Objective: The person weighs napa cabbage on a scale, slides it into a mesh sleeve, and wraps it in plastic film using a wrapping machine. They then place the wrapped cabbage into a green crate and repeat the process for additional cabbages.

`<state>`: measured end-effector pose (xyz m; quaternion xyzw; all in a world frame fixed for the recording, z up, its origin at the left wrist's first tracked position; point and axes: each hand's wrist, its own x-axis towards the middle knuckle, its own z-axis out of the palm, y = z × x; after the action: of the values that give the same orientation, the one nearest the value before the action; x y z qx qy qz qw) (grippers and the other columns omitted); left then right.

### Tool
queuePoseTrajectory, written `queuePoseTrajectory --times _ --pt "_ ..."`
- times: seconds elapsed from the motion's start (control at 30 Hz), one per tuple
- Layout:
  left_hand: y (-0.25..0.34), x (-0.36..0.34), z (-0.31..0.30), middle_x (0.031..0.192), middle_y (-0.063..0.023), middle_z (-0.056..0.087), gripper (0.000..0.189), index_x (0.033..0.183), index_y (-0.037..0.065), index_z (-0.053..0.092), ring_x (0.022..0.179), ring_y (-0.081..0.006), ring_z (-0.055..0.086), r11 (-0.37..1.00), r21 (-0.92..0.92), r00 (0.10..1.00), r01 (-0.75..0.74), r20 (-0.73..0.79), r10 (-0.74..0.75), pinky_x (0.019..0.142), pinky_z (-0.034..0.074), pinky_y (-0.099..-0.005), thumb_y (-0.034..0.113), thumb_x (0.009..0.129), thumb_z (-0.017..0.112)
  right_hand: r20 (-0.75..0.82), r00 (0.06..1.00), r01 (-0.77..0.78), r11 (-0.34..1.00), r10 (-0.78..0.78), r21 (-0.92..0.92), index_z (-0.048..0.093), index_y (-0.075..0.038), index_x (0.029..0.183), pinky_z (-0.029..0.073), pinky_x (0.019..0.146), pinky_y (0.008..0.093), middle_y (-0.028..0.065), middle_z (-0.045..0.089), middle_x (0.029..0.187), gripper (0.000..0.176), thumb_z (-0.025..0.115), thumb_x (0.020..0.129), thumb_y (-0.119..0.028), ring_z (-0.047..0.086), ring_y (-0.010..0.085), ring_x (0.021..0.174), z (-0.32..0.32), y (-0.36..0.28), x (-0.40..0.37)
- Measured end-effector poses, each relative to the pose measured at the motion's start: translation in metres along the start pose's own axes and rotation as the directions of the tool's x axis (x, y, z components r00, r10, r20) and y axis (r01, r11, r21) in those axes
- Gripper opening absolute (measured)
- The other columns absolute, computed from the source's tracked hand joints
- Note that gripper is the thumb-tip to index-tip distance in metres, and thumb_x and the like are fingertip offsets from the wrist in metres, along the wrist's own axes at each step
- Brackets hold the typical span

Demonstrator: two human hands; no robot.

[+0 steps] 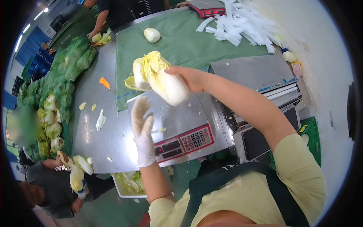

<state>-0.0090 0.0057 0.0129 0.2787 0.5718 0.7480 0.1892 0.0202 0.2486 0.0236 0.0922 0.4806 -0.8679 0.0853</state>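
Observation:
My bare right hand [189, 78] grips a napa cabbage [164, 81] with a white base and yellow leaves, held above the scale. My left hand [142, 117], in a pale glove, is raised over the left edge of the scale [185, 109], fingers apart, holding nothing. Behind the held cabbage, another cabbage [138, 73] lies on the green cloth [174, 41]. Farther back on the cloth rests a small whitish cabbage [152, 35].
An orange-handled knife [104, 83] and leaf scraps lie left on the metal table [85, 130]. Green net bags [72, 60] of cabbages line the far left. White strips [242, 22] lie at back right, beside a wrapping machine [261, 72]. Co-workers stand lower left and at the back.

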Motion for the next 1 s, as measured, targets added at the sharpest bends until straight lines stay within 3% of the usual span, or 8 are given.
queuePoseTrajectory --times 0.33,0.57,0.67,0.77,0.8,0.87,0.9,1.0 --pt "-0.071 0.155 -0.118 0.131 -0.0176 0.048 0.059 0.137 0.004 0.042 0.123 -0.0245 0.046 0.915 0.391 0.994 0.103 -0.082 -0.076 0.098 0.041 -0.0343 0.015 0.084 0.066 -0.077 0.997 0.012 1.000 -0.013 -0.012 0.051 -0.003 0.126 0.051 0.090 0.0351 0.0108 0.062 0.117 0.051 0.055 0.089 -0.038 0.064 0.0188 0.101 -0.071 -0.039 0.041" --pt "-0.113 0.216 -0.104 0.131 -0.0254 0.048 0.076 0.137 -0.002 0.038 0.114 -0.0311 0.055 0.731 0.636 0.969 0.247 -0.155 -0.192 0.095 0.045 -0.0364 0.029 0.078 0.074 -0.564 0.826 -0.185 0.940 -0.010 -0.288 0.052 -0.005 0.126 0.052 0.086 0.0345 0.0118 0.063 0.115 0.050 0.050 0.090 -0.040 0.066 0.0204 0.095 -0.153 -0.015 0.111" --pt "-0.123 0.235 -0.072 0.130 -0.0265 0.049 0.081 0.136 -0.006 0.038 0.112 -0.0338 0.056 0.600 0.754 0.963 0.268 -0.215 -0.160 0.095 0.045 -0.0371 0.034 0.076 0.075 -0.394 0.919 -0.046 0.998 0.022 -0.052 0.052 -0.003 0.125 0.052 0.087 0.0358 0.0129 0.064 0.112 0.049 0.051 0.089 -0.036 0.066 0.0225 0.096 -0.154 -0.011 0.100" --pt "-0.115 0.234 -0.040 0.128 -0.0273 0.049 0.083 0.135 -0.009 0.038 0.114 -0.0363 0.054 0.503 0.860 0.993 0.090 -0.117 0.022 0.096 0.044 -0.0387 0.036 0.076 0.075 -0.214 0.977 -0.001 0.999 0.012 0.049 0.052 -0.002 0.126 0.051 0.089 0.0368 0.0127 0.063 0.114 0.050 0.054 0.088 -0.035 0.065 0.0222 0.099 -0.135 -0.021 0.092" --pt "-0.117 0.232 -0.030 0.129 -0.0269 0.049 0.082 0.134 -0.008 0.040 0.116 -0.0347 0.053 0.633 0.771 0.984 -0.074 -0.046 0.171 0.097 0.044 -0.0375 0.035 0.075 0.076 -0.202 0.979 0.004 0.999 0.004 0.040 0.052 -0.002 0.125 0.051 0.090 0.0368 0.0124 0.063 0.115 0.051 0.055 0.087 -0.036 0.064 0.0220 0.100 -0.118 -0.028 0.087" --pt "-0.097 0.214 0.005 0.130 -0.0223 0.048 0.083 0.141 -0.004 0.030 0.117 -0.0272 0.052 0.914 0.405 0.996 -0.037 -0.059 0.067 0.098 0.044 -0.0349 0.025 0.077 0.076 -0.134 0.991 -0.003 1.000 0.007 0.028 0.052 -0.002 0.125 0.050 0.091 0.0371 0.0114 0.062 0.117 0.052 0.055 0.087 -0.038 0.064 0.0211 0.102 -0.096 -0.039 0.078" --pt "-0.080 0.205 0.018 0.131 -0.0203 0.047 0.084 0.143 -0.003 0.026 0.117 -0.0246 0.052 0.983 0.179 0.999 0.037 -0.038 -0.031 0.098 0.044 -0.0342 0.020 0.079 0.075 -0.089 0.995 -0.035 0.999 0.037 0.032 0.049 -0.002 0.128 0.049 0.093 0.0373 0.0116 0.059 0.121 0.055 0.056 0.086 -0.037 0.062 0.0212 0.105 -0.090 -0.043 0.071" --pt "-0.052 0.184 0.037 0.132 -0.0173 0.047 0.084 0.144 -0.003 0.019 0.118 -0.0223 0.050 0.995 -0.098 0.989 -0.031 0.138 0.044 0.098 0.044 -0.0338 0.012 0.081 0.072 0.011 0.998 -0.064 0.998 0.064 -0.015 0.037 -0.002 0.138 0.045 0.099 0.0376 0.0125 0.051 0.131 0.068 0.062 0.084 -0.035 0.055 0.0217 0.116 -0.074 -0.051 0.046"
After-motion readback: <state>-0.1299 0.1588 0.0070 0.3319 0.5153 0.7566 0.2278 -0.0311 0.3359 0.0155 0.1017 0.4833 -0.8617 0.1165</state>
